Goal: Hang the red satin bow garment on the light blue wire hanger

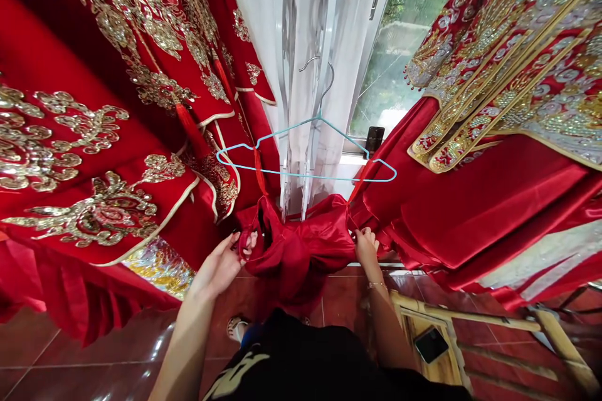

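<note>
A crumpled red satin garment (296, 250) hangs low in the middle of the view, below a light blue wire hanger (305, 174). Thin red loops (259, 170) run up from the garment to the hanger's left arm, and a matching red loop (361, 182) goes to its right arm. My left hand (223, 265) pinches the garment's left side with its fingertips. On the right side, my right hand (367, 247) grips a gathered fold of the satin near the loop.
Red robes with gold embroidery (94, 138) hang close on the left, and a beaded gold-and-red robe (508, 88) hangs on the right. Behind the hanger are sheer white curtains (301, 75) and a window. A phone (375, 138) stands near the sill. Another phone (431, 344) lies on a wooden stool (433, 338).
</note>
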Demonstrator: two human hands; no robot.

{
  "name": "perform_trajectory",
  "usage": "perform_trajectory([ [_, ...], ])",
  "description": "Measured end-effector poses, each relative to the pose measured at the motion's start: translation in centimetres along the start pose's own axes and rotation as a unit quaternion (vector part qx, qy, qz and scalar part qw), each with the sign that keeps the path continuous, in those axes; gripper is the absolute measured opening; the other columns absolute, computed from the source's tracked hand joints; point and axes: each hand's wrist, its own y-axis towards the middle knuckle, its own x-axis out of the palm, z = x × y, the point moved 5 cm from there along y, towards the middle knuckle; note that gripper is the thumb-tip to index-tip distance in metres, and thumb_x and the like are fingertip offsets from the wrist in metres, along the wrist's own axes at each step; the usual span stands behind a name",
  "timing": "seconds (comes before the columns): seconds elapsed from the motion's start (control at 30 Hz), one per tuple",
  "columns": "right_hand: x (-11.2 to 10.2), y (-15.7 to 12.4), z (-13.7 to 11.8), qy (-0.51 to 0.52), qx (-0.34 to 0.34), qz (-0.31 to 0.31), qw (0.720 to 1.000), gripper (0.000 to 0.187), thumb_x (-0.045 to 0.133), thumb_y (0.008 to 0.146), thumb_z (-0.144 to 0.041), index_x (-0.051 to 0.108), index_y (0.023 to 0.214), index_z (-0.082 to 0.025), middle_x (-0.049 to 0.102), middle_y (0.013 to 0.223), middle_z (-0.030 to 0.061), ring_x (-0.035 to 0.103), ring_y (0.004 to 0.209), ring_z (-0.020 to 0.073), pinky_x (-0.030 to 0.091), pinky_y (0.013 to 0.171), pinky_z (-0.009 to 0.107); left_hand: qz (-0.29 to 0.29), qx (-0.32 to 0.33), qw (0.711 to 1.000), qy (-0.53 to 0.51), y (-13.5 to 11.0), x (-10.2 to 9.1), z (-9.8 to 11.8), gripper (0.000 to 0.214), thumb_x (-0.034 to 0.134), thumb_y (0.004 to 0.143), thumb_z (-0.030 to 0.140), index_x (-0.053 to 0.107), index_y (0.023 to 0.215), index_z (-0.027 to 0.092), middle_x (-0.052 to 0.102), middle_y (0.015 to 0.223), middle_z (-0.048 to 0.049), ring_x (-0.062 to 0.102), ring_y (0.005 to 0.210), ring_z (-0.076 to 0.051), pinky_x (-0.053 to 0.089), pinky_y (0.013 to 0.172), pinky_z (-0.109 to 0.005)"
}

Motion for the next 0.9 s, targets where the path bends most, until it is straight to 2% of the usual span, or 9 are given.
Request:
perform_trajectory([
  [0.13,0.3,0.0,0.3,0.010,0.017,-0.014,1.000,0.022,0.052,0.087,-0.017,0.072,0.093,-0.023,0.055,0.121,0.0117,0.048,0.112,0.0276,0.036,0.093,0.042,-0.003,0.027,0.999,-0.020,-0.5,-1.0,-0.6,0.057,0.037,0.091,-0.004,0.050,0.144,0.012,0.073,0.123,-0.0169,0.076,0.096,-0.019,0.063,0.083,-0.031],
  [0.23,0.4,0.4,0.2,0.045,0.013,-0.006,0.999,0.023,0.054,0.084,-0.015,0.071,0.098,-0.024,0.056,0.125,0.0125,0.048,0.113,0.0286,0.036,0.096,0.046,-0.058,0.018,0.998,-0.023,-0.6,-1.3,-0.7,0.061,0.038,0.093,-0.001,0.045,0.151,0.018,0.062,0.143,-0.0157,0.065,0.127,-0.023,0.055,0.106,-0.040],
  [0.33,0.4,1.0,0.0,0.115,0.000,0.035,0.993,0.019,0.056,0.082,-0.016,0.067,0.095,-0.022,0.058,0.127,0.0154,0.051,0.113,0.0296,0.037,0.098,0.049,-0.066,0.011,0.998,-0.012,-1.0,-1.1,-0.5,0.047,0.043,0.095,0.003,0.059,0.136,0.019,0.059,0.147,-0.0145,0.059,0.135,-0.028,0.057,0.104,-0.042],
  [0.5,-0.7,1.6,0.5,0.295,-0.042,0.090,0.950,0.018,0.058,0.078,-0.035,0.058,0.089,-0.022,0.066,0.093,0.0073,0.062,0.085,0.0217,0.051,0.085,0.040,0.035,0.089,0.995,-0.024,-2.2,-0.4,1.0,0.032,0.040,0.089,-0.007,0.060,0.094,0.017,0.072,0.127,-0.0146,0.073,0.113,-0.023,0.065,0.078,-0.026],
  [0.6,-2.1,1.3,1.8,0.467,-0.038,0.118,0.875,0.032,0.059,0.077,-0.040,0.056,0.104,-0.024,0.066,0.089,0.0018,0.063,0.073,0.0168,0.055,0.073,0.035,0.070,0.096,0.992,-0.036,-2.9,0.1,1.5,0.029,0.038,0.089,-0.006,0.057,0.089,0.016,0.075,0.116,-0.0157,0.076,0.103,-0.020,0.064,0.071,-0.021],
  [0.73,-2.7,1.2,2.6,0.756,0.012,0.074,0.650,0.033,0.066,0.071,-0.031,0.062,0.102,-0.023,0.071,0.092,0.0027,0.068,0.078,0.0149,0.059,0.075,0.032,0.099,0.089,0.987,-0.090,-3.3,0.4,1.5,0.039,0.034,0.084,-0.007,0.060,0.103,0.014,0.075,0.109,-0.0160,0.077,0.097,-0.020,0.066,0.072,-0.025],
  [0.77,-2.8,1.2,2.7,0.778,0.022,0.071,0.624,0.032,0.064,0.070,-0.027,0.063,0.102,-0.023,0.072,0.096,0.0044,0.070,0.083,0.0150,0.060,0.079,0.032,0.107,0.094,0.984,-0.105,-3.3,0.4,1.5,0.044,0.033,0.081,-0.008,0.060,0.109,0.014,0.075,0.109,-0.0159,0.077,0.096,-0.019,0.066,0.073,-0.026],
  [0.83,-2.8,1.5,2.7,0.778,0.029,0.076,0.623,0.038,0.062,0.068,-0.021,0.063,0.106,-0.023,0.074,0.105,0.0061,0.071,0.094,0.0157,0.060,0.086,0.034,0.117,0.110,0.979,-0.122,-3.2,0.4,1.4,0.053,0.033,0.079,-0.009,0.057,0.119,0.015,0.074,0.110,-0.0147,0.077,0.093,-0.018,0.066,0.074,-0.026],
  [0.9,-2.6,1.9,2.7,0.741,0.024,0.065,0.668,0.041,0.061,0.067,-0.019,0.063,0.107,-0.023,0.074,0.107,0.0062,0.072,0.096,0.0159,0.060,0.086,0.034,0.118,0.119,0.978,-0.122,-3.0,0.4,1.2,0.052,0.034,0.082,-0.010,0.054,0.122,0.017,0.074,0.109,-0.0125,0.077,0.089,-0.014,0.064,0.073,-0.022],
])
